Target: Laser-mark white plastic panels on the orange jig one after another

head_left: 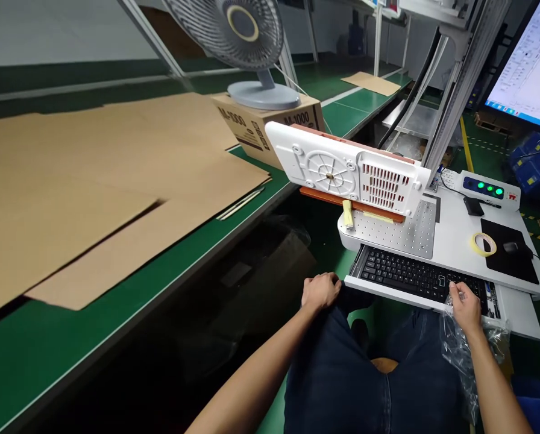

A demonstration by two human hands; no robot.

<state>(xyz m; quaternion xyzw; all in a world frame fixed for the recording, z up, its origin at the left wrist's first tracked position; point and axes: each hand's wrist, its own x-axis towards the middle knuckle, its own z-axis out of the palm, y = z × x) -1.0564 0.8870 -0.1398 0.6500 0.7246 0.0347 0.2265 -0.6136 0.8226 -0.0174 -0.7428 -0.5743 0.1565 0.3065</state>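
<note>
Okay, right hand (465,306) pinching a plastic bag (471,352) against the keyboard (421,276), left hand (320,292) relaxed and empty at its nine o'clock. Farther up, at twelve, a white plate (337,163) stands tilted over the perforated bed (399,232); masking tape (483,244) sits at one, cardboard (93,193) lies spread on the bench (35,361) at ten.

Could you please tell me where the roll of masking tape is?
In the head view, the masking tape roll sits at right on the white desk, at the black mouse pad's left edge.
</note>
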